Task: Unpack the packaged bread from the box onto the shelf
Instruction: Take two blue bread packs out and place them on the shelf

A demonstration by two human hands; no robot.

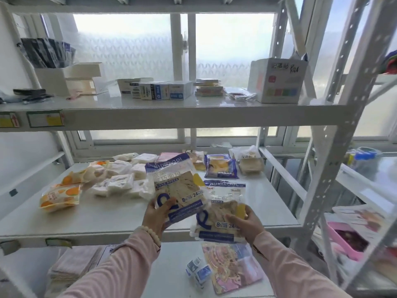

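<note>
White metal shelf (107, 220) mid-frame, left hand (158, 214) gripping one bread packet (178, 190), right hand (247, 222) gripping another bread packet (221, 211), lower centre.

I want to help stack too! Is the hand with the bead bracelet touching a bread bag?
Touching. The head view shows the left hand gripping the left bread packet, its thumb curled over the packet's lower corner.
</note>
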